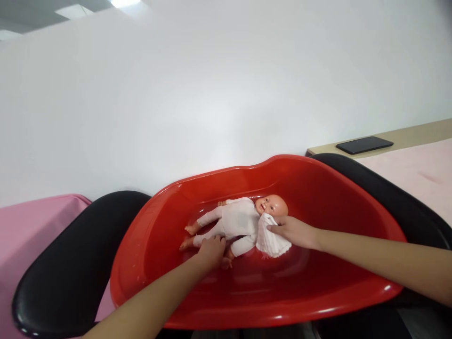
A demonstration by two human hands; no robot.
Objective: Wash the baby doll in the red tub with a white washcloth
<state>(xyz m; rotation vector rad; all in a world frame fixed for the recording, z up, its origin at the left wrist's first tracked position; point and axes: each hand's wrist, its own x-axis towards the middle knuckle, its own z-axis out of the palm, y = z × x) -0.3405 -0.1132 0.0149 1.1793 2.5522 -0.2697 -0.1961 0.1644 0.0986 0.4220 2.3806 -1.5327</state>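
Note:
A baby doll in a white cloth suit lies on its back in a red tub, its head to the right and bare feet to the left. My left hand is closed over the doll's near thigh, next to the doll's small hand; the fingertips are partly hidden. Beside the doll's cheek, my right hand pinches a white washcloth. The cloth hangs down past the doll's shoulder, and its top corner meets the chin. Shallow water shows around the doll.
Black padded chair parts flank the tub at left, with another black pad at right. A pink surface lies at far left. A dark tablet rests on a wooden ledge behind a pale pink cover. A white wall stands behind.

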